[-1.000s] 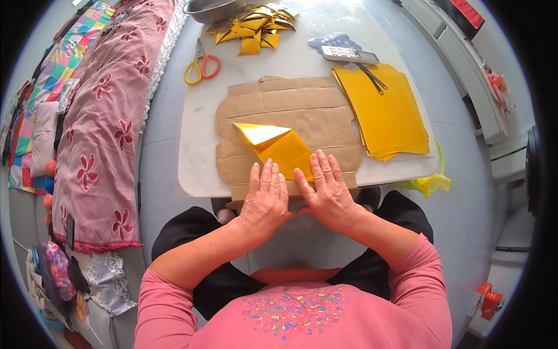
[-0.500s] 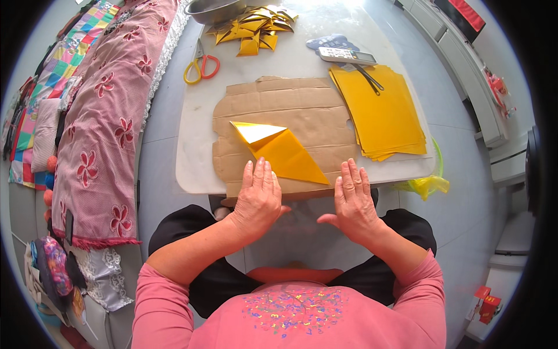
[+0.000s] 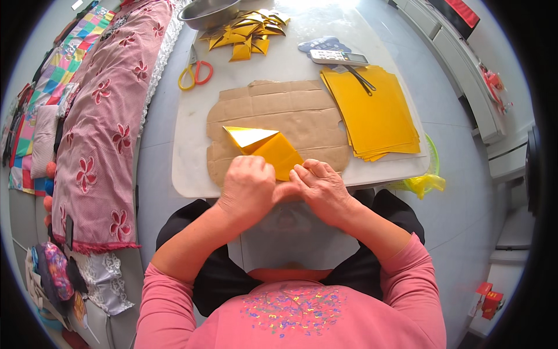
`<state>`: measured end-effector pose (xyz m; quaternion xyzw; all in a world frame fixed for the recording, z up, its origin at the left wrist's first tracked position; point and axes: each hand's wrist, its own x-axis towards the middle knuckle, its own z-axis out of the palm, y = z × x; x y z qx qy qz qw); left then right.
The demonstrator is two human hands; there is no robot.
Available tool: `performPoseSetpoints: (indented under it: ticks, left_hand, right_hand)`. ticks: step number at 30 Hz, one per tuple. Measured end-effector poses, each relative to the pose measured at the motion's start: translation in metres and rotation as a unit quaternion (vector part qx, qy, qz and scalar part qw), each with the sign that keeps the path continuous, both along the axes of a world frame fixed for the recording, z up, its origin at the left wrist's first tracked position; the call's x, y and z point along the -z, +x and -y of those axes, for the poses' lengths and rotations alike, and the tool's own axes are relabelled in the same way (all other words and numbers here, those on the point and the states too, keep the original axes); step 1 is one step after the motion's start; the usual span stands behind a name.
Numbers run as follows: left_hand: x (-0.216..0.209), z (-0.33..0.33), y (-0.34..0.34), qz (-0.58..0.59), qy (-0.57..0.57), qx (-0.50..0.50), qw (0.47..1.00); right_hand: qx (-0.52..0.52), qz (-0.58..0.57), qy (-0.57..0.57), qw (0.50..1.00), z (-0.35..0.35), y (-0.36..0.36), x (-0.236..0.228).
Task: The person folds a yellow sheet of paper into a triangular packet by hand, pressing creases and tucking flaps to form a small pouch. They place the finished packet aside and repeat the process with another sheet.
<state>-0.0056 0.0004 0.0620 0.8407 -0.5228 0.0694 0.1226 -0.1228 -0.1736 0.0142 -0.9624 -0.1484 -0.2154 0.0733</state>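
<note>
A partly folded sheet of gold paper [image 3: 278, 152] lies on a flattened piece of brown cardboard [image 3: 279, 104], its shiny upper left flap catching the light. My left hand [image 3: 249, 185] is curled closed over the near left edge of the sheet, knuckles up, hiding that edge. At the near right corner, my right hand [image 3: 323, 189] grips the paper with bent fingers. The two thumbs meet between the hands, below the sheet's near edge. To the right of the cardboard rests a stack of flat gold paper sheets [image 3: 378, 116].
A white remote control [image 3: 337, 56] and dark tweezers-like tool [image 3: 361, 81] lie on the stack. Scissors [image 3: 195, 75], folded gold pieces [image 3: 247, 35] and a metal bowl [image 3: 210, 13] sit on the white table [image 3: 189, 151]. A yellow-green bag [image 3: 425, 183] hangs beside its right corner.
Both hands have come from lying flat with stretched fingers to closing on the near edge of the gold paper, moving toward each other. The view has shifted slightly.
</note>
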Motion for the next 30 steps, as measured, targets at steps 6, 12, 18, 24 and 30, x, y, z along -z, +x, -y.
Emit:
performPoseSetpoints:
  ticks: [6,12,18,24,30]
  left_hand:
    - [0.006,0.018,0.062,-0.027,-0.087,-0.09,0.992]
    - [0.026,0.035,0.093,-0.069,0.041,-0.109,0.991]
    - [0.015,0.031,0.091,-0.131,0.115,-0.09,0.98]
    - [0.014,0.023,0.094,-0.202,0.104,-0.079,0.971]
    - [0.002,0.023,0.089,-0.314,0.016,-0.087,0.945]
  right_hand:
    - [0.002,-0.005,0.033,0.999,-0.001,0.005,-0.002]
    - [0.014,0.0,0.107,0.994,0.004,0.01,0.002]
    - [0.094,0.015,0.159,0.983,0.008,0.018,0.002]
    - [0.123,-0.033,0.181,0.975,0.009,0.023,-0.008]
    - [0.143,-0.048,0.232,0.961,0.018,0.025,-0.004]
